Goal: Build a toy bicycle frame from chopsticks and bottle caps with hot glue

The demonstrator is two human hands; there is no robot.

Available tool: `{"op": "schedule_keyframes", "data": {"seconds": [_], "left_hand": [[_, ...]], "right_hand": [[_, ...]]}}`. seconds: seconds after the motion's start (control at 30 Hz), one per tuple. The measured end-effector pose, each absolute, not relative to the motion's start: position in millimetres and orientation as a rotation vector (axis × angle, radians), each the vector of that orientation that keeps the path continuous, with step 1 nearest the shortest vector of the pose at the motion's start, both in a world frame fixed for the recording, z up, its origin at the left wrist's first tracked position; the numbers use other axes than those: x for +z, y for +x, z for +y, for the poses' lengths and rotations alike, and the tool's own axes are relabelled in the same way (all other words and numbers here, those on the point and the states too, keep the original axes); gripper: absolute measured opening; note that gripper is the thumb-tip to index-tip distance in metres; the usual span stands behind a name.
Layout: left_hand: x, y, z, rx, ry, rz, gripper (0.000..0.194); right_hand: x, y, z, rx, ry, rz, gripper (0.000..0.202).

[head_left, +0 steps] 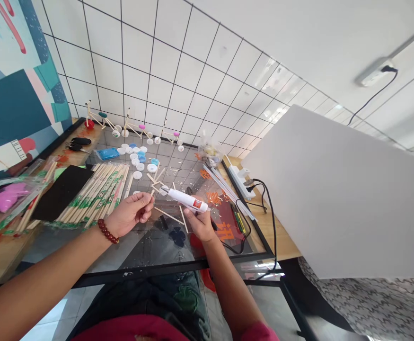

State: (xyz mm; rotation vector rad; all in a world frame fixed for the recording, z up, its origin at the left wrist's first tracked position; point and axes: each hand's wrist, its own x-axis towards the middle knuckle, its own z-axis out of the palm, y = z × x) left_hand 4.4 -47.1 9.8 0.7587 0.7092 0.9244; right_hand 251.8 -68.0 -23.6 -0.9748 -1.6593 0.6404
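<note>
- The left hand (130, 213), a beaded bracelet (107, 230) at its wrist, pinches a short wooden stick piece (153, 192) between thumb and forefinger; the other fingers are curled in.
- The right hand (200, 223) grasps the white hot glue gun (187, 200) from below, with its nozzle aimed leftward at the wooden stick piece. Nozzle and stick are close together; whether they touch, I cannot tell.
- Both held things are above the middle of the glass-topped table (139, 255), in front of the person.
- Just beyond the left fingertips, several short sticks (162, 174) lie at crossing angles; whether they are joined to the held piece is unclear.
- A longer loose stick (169, 215) lies between the two hands on the glass.
- White and blue plastic wheels (136, 161) are scattered beyond the left hand, near a blue packet (107, 154).
- Three stick-built bicycle models (135, 129) stand in a row along the back edge, by the gridded wall.
- Left of the left hand are wrapped chopsticks (98, 194), partly beneath a black sheet (64, 192).
- Right of the glue gun are translucent glue sticks (228, 189), a yellow-and-black utility knife (238, 218) and a power strip (241, 181).
</note>
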Motion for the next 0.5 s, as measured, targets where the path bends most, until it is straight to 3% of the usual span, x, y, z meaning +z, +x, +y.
{"op": "schedule_keyframes", "data": {"seconds": [0.5], "left_hand": [[16.0,5.1,-46.8,1.026,0.847,0.892,0.036]], "right_hand": [[-26.3,250.2,-67.4,0.651,-1.005,-1.709,0.029]]}}
